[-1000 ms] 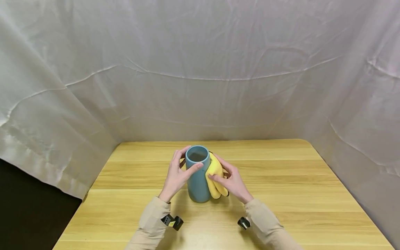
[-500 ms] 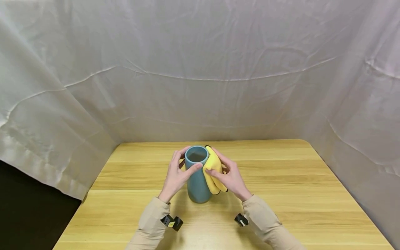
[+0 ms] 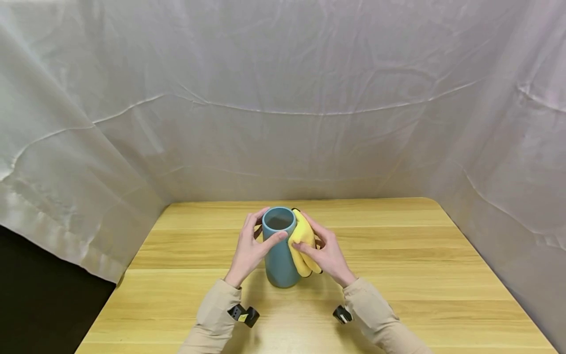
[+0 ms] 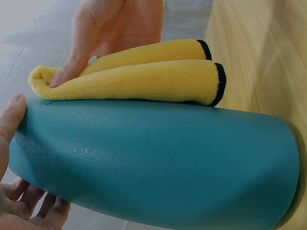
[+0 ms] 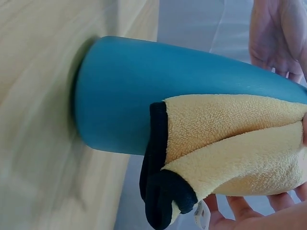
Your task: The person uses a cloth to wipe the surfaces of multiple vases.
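A blue vase (image 3: 279,263) with a wide open mouth stands upright on the table. My left hand (image 3: 249,248) grips it near the rim, thumb on the near side and fingers round the far left side. My right hand (image 3: 329,254) pinches a folded yellow cloth (image 3: 302,235) with black edging and holds it against the vase's right side. In the left wrist view the cloth (image 4: 144,81) lies along the upper part of the vase wall, its loose ends hanging toward the base. The right wrist view shows the vase's base (image 5: 103,96) resting on the wood.
The light wood table (image 3: 420,275) stretches out on both sides of the vase. Pale grey fabric (image 3: 300,142) hangs behind the table and along its sides. A dark area (image 3: 40,295) shows beyond the left edge.
My right hand has moved the cloth up along the vase's side, then slightly back down. The left hand and the vase have hardly moved.
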Demonstrator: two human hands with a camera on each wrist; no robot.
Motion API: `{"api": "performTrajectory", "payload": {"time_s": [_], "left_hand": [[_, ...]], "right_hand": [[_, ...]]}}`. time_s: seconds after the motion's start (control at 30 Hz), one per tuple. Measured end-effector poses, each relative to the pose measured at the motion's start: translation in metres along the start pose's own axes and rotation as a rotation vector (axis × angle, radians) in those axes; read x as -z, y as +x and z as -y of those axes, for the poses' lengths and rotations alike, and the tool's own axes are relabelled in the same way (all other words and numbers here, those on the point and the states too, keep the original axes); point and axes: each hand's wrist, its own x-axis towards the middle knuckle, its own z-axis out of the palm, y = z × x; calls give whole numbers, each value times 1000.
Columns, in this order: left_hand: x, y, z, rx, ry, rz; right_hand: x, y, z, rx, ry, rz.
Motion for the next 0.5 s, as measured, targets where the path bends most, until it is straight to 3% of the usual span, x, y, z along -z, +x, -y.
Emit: {"api": "performTrajectory", "payload": {"time_s": [0.5], "left_hand": [[0, -1, 0, -12, -13, -3]], "right_hand": [[-2, -19, -45, -82, -14, 29]]}}
